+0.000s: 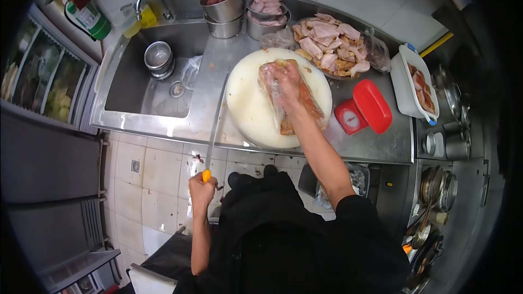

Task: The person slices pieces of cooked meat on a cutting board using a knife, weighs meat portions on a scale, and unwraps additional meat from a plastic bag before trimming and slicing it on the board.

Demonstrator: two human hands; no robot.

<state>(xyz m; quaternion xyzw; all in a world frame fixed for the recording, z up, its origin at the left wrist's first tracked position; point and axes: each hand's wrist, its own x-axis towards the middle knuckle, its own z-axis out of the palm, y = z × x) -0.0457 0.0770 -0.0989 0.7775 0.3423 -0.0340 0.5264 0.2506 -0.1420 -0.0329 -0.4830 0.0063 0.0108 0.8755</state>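
Observation:
My left hand (pixel 202 190) is closed around the yellow handle of a long, narrow-bladed knife (pixel 217 117). Its blade points away from me, beside the left edge of a round white cutting board (pixel 245 98). On that board lies a slab of meat (pixel 310 110), partly covered by clear plastic. My right hand (pixel 287 84) grips the upper part of the slab from above; its fingertips are partly hidden against the meat and plastic.
A large heap of meat pieces (pixel 329 43) sits behind the board, near stacked metal pots (pixel 224 25). Right of the board stands a red scale (pixel 351 117), then a white tub (pixel 406 84) with meat. The sink (pixel 136 92) at left holds metal bowls (pixel 158 60).

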